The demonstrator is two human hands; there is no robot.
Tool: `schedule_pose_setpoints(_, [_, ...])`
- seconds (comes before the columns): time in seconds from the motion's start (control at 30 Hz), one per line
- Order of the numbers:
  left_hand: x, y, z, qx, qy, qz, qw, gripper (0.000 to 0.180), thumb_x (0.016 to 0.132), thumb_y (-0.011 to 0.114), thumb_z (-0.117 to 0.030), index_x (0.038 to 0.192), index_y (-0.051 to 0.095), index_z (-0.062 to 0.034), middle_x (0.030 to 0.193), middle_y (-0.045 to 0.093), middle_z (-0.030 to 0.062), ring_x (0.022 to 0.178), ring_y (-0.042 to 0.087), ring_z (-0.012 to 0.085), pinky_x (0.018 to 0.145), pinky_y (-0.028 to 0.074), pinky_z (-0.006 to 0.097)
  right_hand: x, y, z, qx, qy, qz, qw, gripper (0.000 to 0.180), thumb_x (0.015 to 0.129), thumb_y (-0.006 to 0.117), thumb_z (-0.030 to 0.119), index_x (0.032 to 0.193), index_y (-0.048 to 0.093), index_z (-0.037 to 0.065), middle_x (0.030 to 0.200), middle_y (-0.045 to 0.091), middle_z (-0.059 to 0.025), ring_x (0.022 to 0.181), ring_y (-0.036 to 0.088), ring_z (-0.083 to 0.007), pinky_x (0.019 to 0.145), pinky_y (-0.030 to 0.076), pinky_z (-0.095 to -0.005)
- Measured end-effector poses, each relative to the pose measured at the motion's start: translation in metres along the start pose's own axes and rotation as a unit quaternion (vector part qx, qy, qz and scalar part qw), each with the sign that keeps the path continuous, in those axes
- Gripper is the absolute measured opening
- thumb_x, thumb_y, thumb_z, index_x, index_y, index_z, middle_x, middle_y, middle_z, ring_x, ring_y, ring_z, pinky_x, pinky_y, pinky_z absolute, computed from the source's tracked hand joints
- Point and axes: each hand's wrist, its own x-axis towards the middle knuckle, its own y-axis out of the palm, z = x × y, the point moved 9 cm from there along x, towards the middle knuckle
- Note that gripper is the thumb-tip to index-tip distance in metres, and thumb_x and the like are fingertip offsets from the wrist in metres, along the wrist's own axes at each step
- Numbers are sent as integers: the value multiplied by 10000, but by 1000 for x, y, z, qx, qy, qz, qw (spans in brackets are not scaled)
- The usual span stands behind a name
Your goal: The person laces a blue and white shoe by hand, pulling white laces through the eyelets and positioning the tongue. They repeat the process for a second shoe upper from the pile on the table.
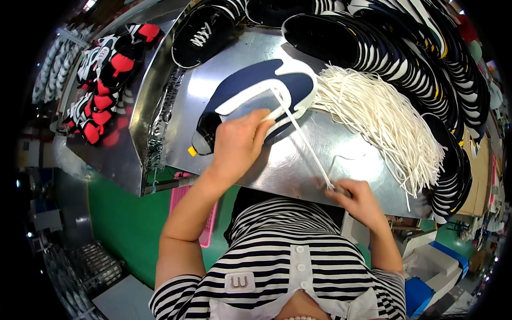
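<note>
A navy and white shoe upper lies on its side on the metal tabletop, with a small yellow tab at its near left end. My left hand is closed on the white edging along its opening. From there a white shoelace runs taut down to the right. My right hand, near the table's front edge, pinches the lace's lower end. Something small and dark shows at those fingers, too blurred to name. A large bundle of loose white shoelaces lies to the right of the upper.
Stacked black and white shoe uppers line the back and right of the metal table. A laced black upper stands at the back left. Beyond a raised metal edge sit red and black uppers. Below is a pink basket.
</note>
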Motion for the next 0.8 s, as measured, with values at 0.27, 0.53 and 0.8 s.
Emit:
schedule_pose_setpoints(0.27, [30, -31, -35, -41, 5, 21, 999, 173, 894, 700, -121, 1042, 695, -32, 725, 655, 140, 565, 622, 211, 549, 473, 310, -79, 23, -47, 60, 54, 94, 992, 153, 822, 759, 113, 854, 687, -17, 644, 553, -57, 605, 457, -82, 539, 377, -277])
schedule_pose_setpoints(0.53, [-32, 73, -22, -12, 9, 316, 949, 229, 904, 659, -230, 1047, 682, -54, 859, 681, 159, 760, 663, 343, 675, 513, 392, 14, -6, 12, 259, -111, -62, 957, 123, 854, 712, 126, 930, 689, 33, 821, 634, 14, 668, 494, -34, 552, 351, -188])
schedule_pose_setpoints(0.8, [-30, 75, -27, -13, 23, 313, 949, 224, 946, 585, -248, 1066, 680, -83, 919, 688, 124, 822, 652, 335, 686, 501, 422, 70, -15, 28, 358, -123, -20, 925, 151, 933, 630, 128, 1012, 643, 0, 807, 676, -49, 774, 630, -89, 726, 489, -240])
